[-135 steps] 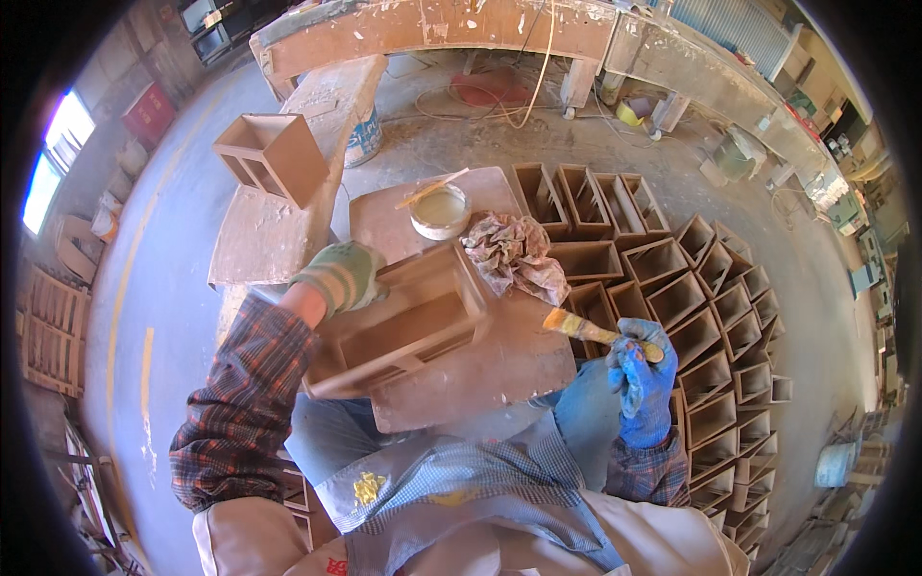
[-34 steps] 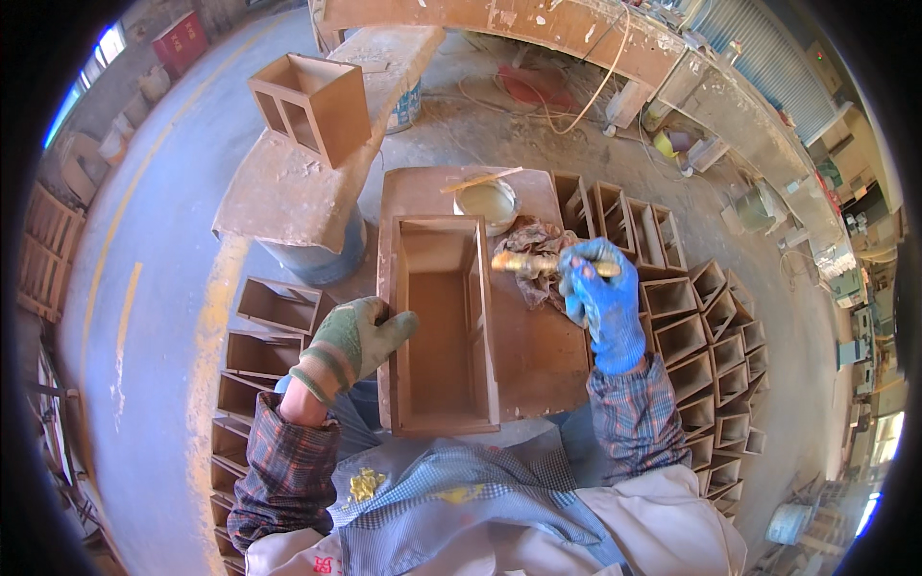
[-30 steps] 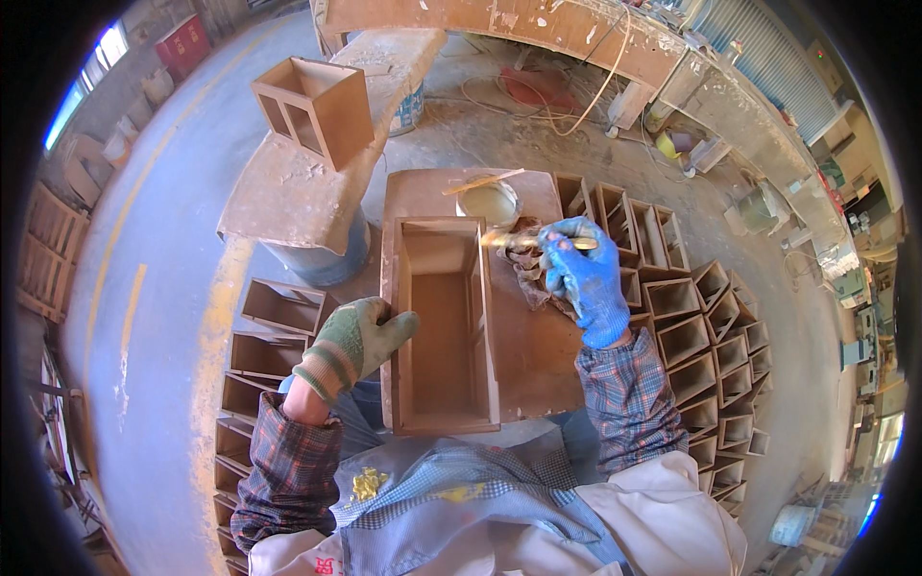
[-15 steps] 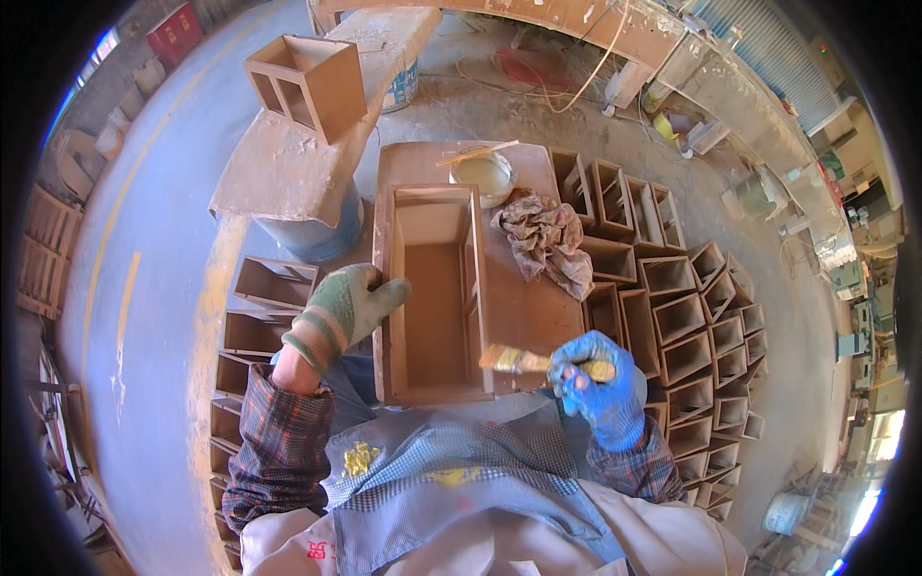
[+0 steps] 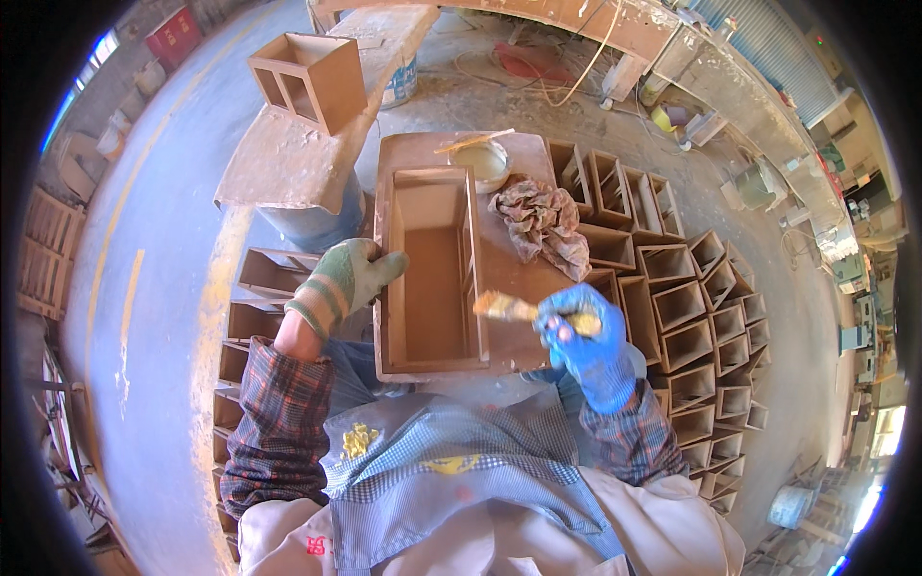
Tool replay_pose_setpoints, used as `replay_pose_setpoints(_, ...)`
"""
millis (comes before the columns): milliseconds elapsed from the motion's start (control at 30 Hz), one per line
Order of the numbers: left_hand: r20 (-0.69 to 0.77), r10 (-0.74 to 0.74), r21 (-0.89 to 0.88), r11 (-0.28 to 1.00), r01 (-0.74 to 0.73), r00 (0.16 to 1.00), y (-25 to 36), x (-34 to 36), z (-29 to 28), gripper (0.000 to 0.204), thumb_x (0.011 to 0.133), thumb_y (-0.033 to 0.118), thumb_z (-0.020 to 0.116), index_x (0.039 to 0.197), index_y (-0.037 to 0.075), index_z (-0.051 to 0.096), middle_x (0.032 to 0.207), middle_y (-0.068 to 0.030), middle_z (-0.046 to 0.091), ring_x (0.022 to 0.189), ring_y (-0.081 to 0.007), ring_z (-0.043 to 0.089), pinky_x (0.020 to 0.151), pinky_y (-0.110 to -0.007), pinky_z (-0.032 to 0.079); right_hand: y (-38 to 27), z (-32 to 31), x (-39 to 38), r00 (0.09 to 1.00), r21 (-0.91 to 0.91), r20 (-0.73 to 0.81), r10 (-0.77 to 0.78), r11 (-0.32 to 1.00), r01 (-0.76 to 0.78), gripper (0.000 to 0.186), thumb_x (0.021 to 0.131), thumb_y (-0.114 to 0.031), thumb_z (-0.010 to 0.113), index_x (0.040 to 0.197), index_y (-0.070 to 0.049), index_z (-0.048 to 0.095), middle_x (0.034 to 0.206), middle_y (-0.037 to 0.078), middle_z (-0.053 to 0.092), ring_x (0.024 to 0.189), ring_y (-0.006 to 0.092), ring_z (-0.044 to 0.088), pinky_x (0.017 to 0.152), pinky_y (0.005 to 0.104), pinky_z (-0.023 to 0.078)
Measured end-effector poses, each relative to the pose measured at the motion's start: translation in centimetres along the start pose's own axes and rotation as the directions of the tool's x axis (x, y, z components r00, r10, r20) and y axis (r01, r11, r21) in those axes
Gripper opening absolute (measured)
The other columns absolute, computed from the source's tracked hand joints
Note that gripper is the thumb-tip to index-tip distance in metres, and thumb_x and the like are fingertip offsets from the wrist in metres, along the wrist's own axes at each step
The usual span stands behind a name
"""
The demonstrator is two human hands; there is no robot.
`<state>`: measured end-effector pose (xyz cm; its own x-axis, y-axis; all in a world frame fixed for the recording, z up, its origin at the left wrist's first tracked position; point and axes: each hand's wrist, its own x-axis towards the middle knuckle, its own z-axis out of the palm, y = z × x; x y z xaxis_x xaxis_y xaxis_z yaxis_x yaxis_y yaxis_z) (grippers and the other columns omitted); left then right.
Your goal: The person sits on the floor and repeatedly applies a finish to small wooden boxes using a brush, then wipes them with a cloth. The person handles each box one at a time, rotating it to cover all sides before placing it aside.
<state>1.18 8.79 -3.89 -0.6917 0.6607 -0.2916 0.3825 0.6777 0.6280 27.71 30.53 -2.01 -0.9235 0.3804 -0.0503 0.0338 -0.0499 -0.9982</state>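
An open wooden box [image 5: 477, 298] stands on the small work table in front of me, its hollow facing up. My left hand [image 5: 353, 278], in a green and tan glove, grips the box's left wall with the thumb over the rim. My right hand [image 5: 586, 331], in a blue glove with a bare fingertip showing, is closed around a paintbrush [image 5: 514, 307]. The brush's bristles point left, just beside the box's right wall and seemingly apart from it. Beyond the box sit a bucket of pale liquid [image 5: 488, 165] with a stick across its rim and a crumpled stained rag [image 5: 540, 223].
Several similar wooden boxes [image 5: 687, 346] are stacked at my right, and more boxes [image 5: 274, 274] stand at my left. Another box [image 5: 322, 91] rests on a plank [image 5: 288, 178] over a blue drum [image 5: 327, 226]. A long bench [image 5: 740, 110] and a cable lie farther off.
My right hand has moved a little forward and left with the brush. The left hand keeps its hold on the box, and the view has shifted slightly.
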Motion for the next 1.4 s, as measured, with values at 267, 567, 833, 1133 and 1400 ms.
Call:
replay_pose_setpoints(267, 0.014, -0.040, -0.041, 0.998, 0.040, 0.999, 0.1, 0.0, 0.0, 0.062, 0.092, 0.050, 0.066, 0.103, -0.011, 0.072, 0.085, -0.0285, 0.071, 0.084, -0.0386, 0.072, 0.080, -0.043, 0.054, -0.4, 0.4, -5.4, 0.998, 0.167, -0.002, 0.059, 0.984, -0.057, 0.041, 0.091, -0.034, 0.079, 0.105, -0.001, 0.062, 0.089, 0.004, 0.065, 0.072, 0.0068, 0.059, 0.058, 0.0211, 0.050)
replay_pose_setpoints(567, 0.000, -0.063, -0.051, 0.997, 0.063, 0.998, 0.3, -0.1, 0.2, 0.061, 0.092, 0.049, 0.064, 0.103, -0.011, 0.072, 0.085, -0.0285, 0.071, 0.084, -0.0380, 0.072, 0.080, -0.043, 0.054, -1.0, 0.2, -3.0, 0.999, 0.155, 0.015, 0.041, 0.987, -0.043, 0.042, 0.090, -0.036, 0.081, 0.105, -0.001, 0.062, 0.090, 0.005, 0.065, 0.072, 0.0073, 0.060, 0.058, 0.0205, 0.051)
replay_pose_setpoints(833, 0.008, -0.058, -0.057, 0.997, 0.058, 0.998, -0.1, 0.1, 0.2, 0.061, 0.093, 0.049, 0.065, 0.104, -0.011, 0.072, 0.084, -0.0259, 0.072, 0.082, -0.0323, 0.071, 0.078, -0.041, 0.053, 1.0, -0.3, -2.1, 0.998, 0.202, -0.032, 0.045, 0.979, -0.038, 0.035, 0.092, -0.031, 0.078, 0.101, -0.001, 0.062, 0.089, 0.005, 0.067, 0.066, 0.0048, 0.056, 0.053, 0.0195, 0.046)
replay_pose_setpoints(1133, 0.012, -0.035, -0.111, 0.993, 0.036, 0.999, -0.8, 0.5, 0.6, 0.056, 0.096, 0.045, 0.065, 0.102, -0.011, 0.071, 0.079, -0.0192, 0.070, 0.074, -0.0238, 0.065, 0.075, -0.039, 0.052, 3.6, -0.9, -2.1, 0.993, 0.322, -0.098, 0.060, 0.946, -0.025, 0.037, 0.092, -0.034, 0.078, 0.102, -0.002, 0.063, 0.088, 0.006, 0.067, 0.065, 0.0061, 0.059, 0.047, 0.0197, 0.046)
replay_pose_setpoints(1400, 0.014, -0.078, -0.143, 0.987, 0.079, 0.997, -0.4, 0.3, 0.5, 0.055, 0.096, 0.044, 0.065, 0.097, -0.010, 0.070, 0.073, -0.0143, 0.065, 0.069, -0.0193, 0.062, 0.067, -0.036, 0.051, 2.8, -1.2, 0.5, 0.998, 0.313, -0.049, 0.025, 0.950, -0.008, 0.033, 0.092, -0.031, 0.079, 0.101, -0.003, 0.063, 0.088, 0.006, 0.067, 0.068, 0.0071, 0.061, 0.054, 0.0200, 0.050)
